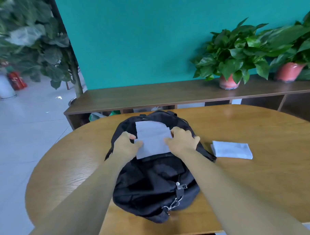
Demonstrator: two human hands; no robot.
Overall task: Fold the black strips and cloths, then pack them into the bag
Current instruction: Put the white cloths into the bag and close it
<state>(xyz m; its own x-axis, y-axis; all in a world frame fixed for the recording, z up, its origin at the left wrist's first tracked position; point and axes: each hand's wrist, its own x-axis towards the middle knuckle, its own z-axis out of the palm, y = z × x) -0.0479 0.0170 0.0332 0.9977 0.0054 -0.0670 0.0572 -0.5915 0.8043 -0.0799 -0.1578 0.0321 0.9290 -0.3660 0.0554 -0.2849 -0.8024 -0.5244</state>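
Note:
A black bag (153, 181) lies in the middle of the wooden table (260, 183), with metal clips on its near end. On top of its far half rests a folded grey cloth (152, 138). My left hand (126, 145) pinches the cloth's left edge with thumb and fingers. My right hand (182, 140) grips its right edge, fingers curled over it. A second folded grey cloth (232, 149) lies flat on the table to the right of the bag. No black strips are visible.
A low wooden shelf (167, 95) runs behind the table against a teal wall, with two potted plants (231, 60) in pink pots at its right. A large leafy plant (41, 51) stands at the back left over a tiled floor.

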